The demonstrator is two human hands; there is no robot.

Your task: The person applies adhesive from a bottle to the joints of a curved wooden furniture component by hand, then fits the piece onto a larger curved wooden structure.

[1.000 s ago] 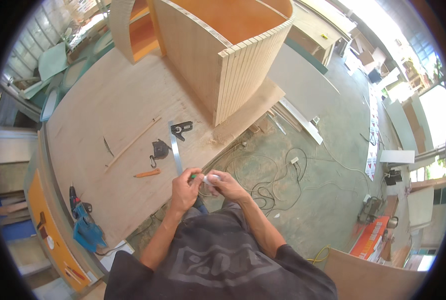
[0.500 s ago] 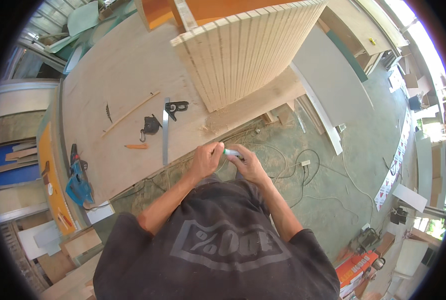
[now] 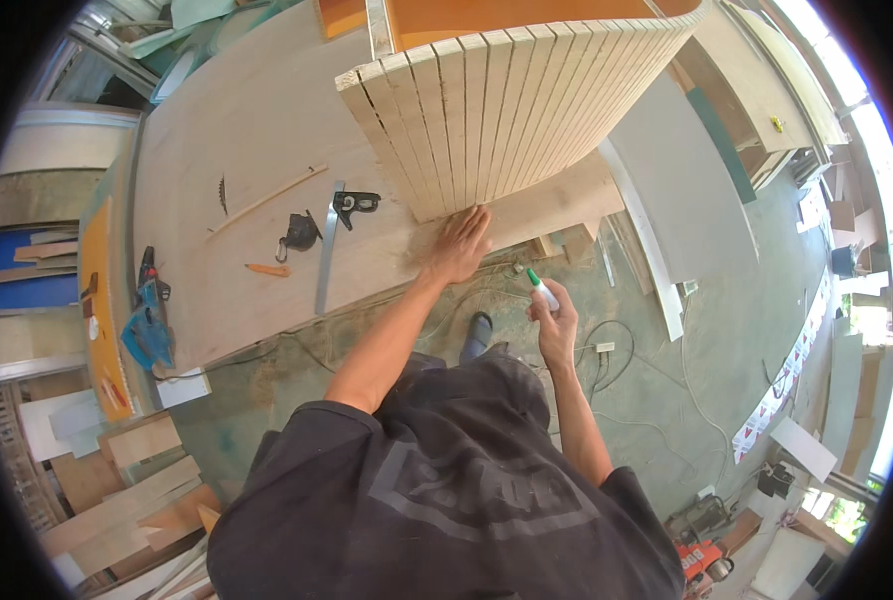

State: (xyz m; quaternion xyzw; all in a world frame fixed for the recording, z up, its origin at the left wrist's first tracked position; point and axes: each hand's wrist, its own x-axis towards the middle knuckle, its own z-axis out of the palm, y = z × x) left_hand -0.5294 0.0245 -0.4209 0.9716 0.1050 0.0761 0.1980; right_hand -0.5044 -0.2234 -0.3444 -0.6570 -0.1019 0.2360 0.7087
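My left hand (image 3: pixel 459 247) lies with fingers stretched out at the foot of a slatted wooden panel (image 3: pixel 512 120), over the near edge of the wooden worktop (image 3: pixel 237 130). The panel stands upright, with narrow dark grooves running down it and a curve toward the right. Its fingertips reach the panel's bottom edge; whether they press on it I cannot tell. To the right, over the floor, my right hand (image 3: pixel 559 322) is closed round a small white bottle (image 3: pixel 545 293) with a green tip pointing up and away.
Left of the panel lie a combination square (image 3: pixel 332 240), a black tape measure (image 3: pixel 300 233), an orange-handled tool (image 3: pixel 268 270) and a thin wooden stick (image 3: pixel 267 202). A blue power tool (image 3: pixel 149 335) rests at the worktop's left edge. Cables (image 3: pixel 617 345) trail across the dusty floor.
My hands, together at the bottle before, have parted. The left has moved forward to the panel's foot; the right has shifted right with the bottle. The view has shifted slightly.
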